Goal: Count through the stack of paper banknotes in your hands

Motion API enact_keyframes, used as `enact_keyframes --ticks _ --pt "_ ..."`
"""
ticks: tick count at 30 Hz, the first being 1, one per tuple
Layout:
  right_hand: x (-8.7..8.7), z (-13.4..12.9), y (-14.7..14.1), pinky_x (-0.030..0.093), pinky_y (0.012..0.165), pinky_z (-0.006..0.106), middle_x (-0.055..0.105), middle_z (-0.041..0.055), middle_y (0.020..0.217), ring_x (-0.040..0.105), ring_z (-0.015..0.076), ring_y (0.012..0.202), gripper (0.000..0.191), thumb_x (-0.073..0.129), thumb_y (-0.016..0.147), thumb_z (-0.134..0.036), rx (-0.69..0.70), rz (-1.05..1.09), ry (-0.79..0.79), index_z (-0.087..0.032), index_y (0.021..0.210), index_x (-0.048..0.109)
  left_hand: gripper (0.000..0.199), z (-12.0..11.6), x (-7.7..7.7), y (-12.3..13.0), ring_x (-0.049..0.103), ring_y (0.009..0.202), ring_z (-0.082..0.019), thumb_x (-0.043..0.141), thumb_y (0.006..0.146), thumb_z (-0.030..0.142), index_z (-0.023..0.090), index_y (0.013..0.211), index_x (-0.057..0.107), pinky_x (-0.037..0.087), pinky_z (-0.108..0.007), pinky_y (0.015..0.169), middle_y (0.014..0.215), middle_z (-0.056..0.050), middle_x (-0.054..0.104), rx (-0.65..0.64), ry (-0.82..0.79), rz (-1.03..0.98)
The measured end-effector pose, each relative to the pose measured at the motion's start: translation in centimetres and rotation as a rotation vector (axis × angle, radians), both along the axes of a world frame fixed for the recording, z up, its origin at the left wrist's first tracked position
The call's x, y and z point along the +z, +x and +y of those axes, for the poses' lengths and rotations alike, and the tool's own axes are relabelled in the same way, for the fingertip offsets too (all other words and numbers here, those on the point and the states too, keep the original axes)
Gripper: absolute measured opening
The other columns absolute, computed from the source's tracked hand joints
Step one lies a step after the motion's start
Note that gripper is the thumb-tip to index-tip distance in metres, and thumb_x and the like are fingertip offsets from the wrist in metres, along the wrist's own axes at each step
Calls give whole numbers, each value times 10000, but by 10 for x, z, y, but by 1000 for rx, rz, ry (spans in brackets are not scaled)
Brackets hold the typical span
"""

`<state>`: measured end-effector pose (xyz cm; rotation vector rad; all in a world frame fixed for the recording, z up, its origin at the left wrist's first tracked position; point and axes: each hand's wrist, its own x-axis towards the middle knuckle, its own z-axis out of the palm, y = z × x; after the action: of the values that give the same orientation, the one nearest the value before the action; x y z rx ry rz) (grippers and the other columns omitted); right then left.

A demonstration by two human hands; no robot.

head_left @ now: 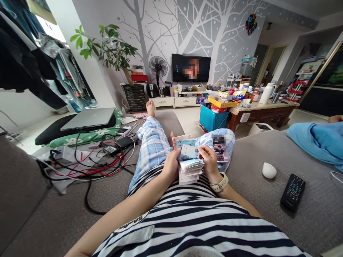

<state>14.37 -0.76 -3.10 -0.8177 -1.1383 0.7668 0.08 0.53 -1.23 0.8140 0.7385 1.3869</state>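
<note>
Left hand (171, 166) and right hand (210, 160) grip the notes (189, 152) between thumbs and curled fingers, coming in from 7 and 5 o'clock. The notes sit at 12 o'clock, before my stomach: some fanned flat, a thick wad (191, 167) nearer me. I'd judge the handling unfinished, both lots being in hand; how many remain, I can't tell.
</note>
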Motion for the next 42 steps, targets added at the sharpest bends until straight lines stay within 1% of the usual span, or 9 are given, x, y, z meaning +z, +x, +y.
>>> enact_keyframes --ticks 3,10,16,20,24,29,36,42 --pt "0 0 0 312 563 269 457 -36 576 399 120 566 274 608 840 -385 7 7 -3 -198 649 549 300 0 -1 0 619 663 -210 795 572 393 148 707 686 468 -305 638 633 -30 667 -3 -10 -5" --pt "0 -1 0 308 555 271 457 -38 565 399 118 555 284 618 840 -392 14 18 -3 -196 645 552 311 -1 -1 -1 645 702 -224 789 580 386 136 730 683 490 -313 679 642 -37 677 -9 -15 1" --pt "0 -1 -2 319 540 278 562 -9 550 421 121 525 319 565 879 -441 70 88 10 -195 683 613 317 -4 3 2 691 839 -295 780 575 362 133 776 691 524 -400 800 714 -65 725 -44 -26 -52" --pt "-2 0 -2 326 550 279 566 -12 543 427 119 523 306 594 865 -439 76 92 15 -198 676 609 283 -5 4 3 698 876 -313 773 580 342 140 764 702 534 -422 824 745 -77 744 -40 -27 -67" --pt "-2 2 -2 339 572 276 551 -26 576 438 115 547 281 656 817 -411 33 84 -10 -199 655 567 258 -6 3 2 700 908 -314 771 602 315 163 802 714 540 -429 829 780 -73 754 -86 -24 -62" --pt "-3 4 0 328 566 266 512 -43 613 423 113 569 247 686 776 -409 13 127 -74 -199 719 569 334 -4 -2 0 704 901 -301 804 587 292 147 871 705 531 -422 843 811 -87 755 -140 -7 -57" --pt "-2 1 0 279 557 269 387 -51 583 331 110 567 327 650 802 -415 19 44 -65 -200 612 492 386 -4 -3 1 711 870 -291 827 544 260 140 884 691 530 -411 833 822 -93 754 -149 -17 -59" --pt "-1 1 -1 265 557 269 377 -48 585 318 112 573 332 643 802 -402 8 22 -64 -200 599 475 350 -4 -3 0 710 851 -281 812 570 258 144 878 691 527 -410 841 817 -90 754 -138 -21 -43"
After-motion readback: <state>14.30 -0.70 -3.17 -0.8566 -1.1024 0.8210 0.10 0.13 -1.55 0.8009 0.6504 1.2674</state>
